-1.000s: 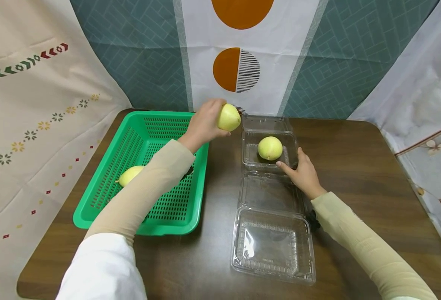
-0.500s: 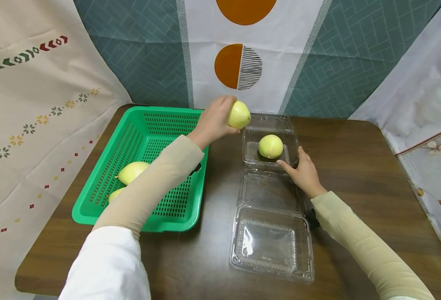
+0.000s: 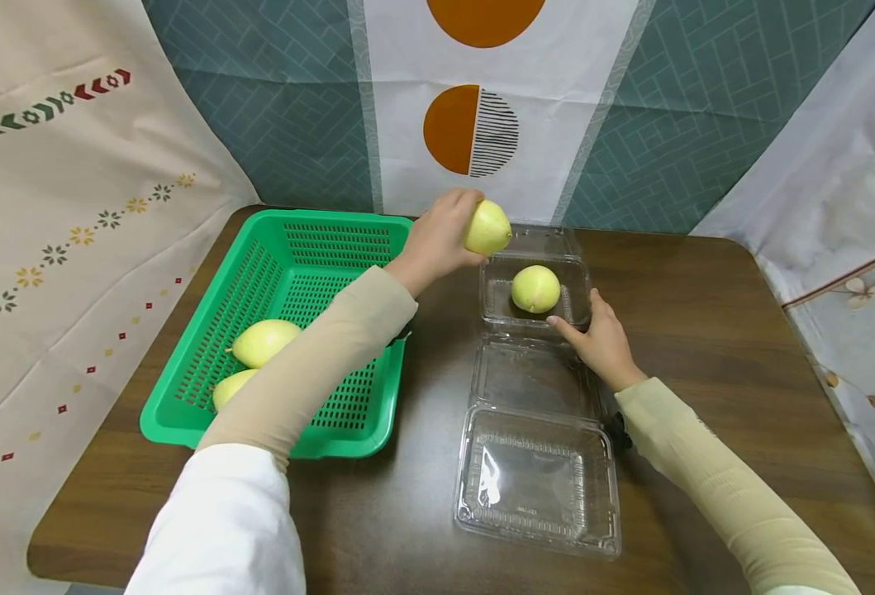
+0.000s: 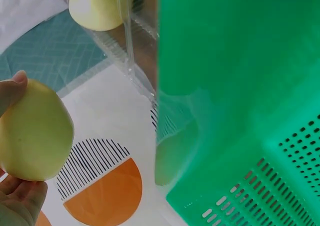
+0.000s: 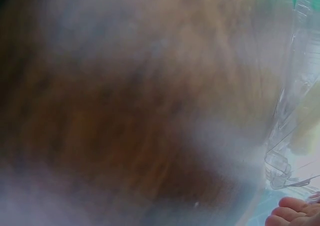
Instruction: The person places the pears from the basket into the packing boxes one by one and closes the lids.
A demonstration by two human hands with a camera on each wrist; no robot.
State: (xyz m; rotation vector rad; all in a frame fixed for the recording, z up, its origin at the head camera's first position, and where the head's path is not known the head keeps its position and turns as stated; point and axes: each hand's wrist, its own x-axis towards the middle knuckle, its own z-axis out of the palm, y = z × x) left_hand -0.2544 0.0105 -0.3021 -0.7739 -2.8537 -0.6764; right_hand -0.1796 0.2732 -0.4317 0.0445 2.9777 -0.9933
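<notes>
My left hand (image 3: 440, 235) grips a pale yellow-green pear (image 3: 488, 227) in the air, between the basket and the rear clear plastic clamshell box (image 3: 495, 304). In the left wrist view, thumb and fingers wrap that pear (image 4: 37, 131) from both sides. A second pear (image 3: 535, 289) sits inside the rear box, whose lid is folded back. My right hand (image 3: 602, 345) rests at this box's near right corner, thumb at the front edge and fingers along the right side. Only its fingertips (image 5: 290, 212) show in the right wrist view, beside the plastic box.
A green slotted basket (image 3: 333, 449) stands on the left of the dark wood table (image 3: 690, 330), holding two more pears (image 3: 264, 342), partly behind my left forearm. Nearer me lies another open clear clamshell box (image 3: 526, 479). Patterned cloths hang behind and at both sides.
My left hand has carried its pear rightward, from beside the basket's far corner toward the rear box. A pear in the basket has come into view from behind the forearm. The right hand stays put.
</notes>
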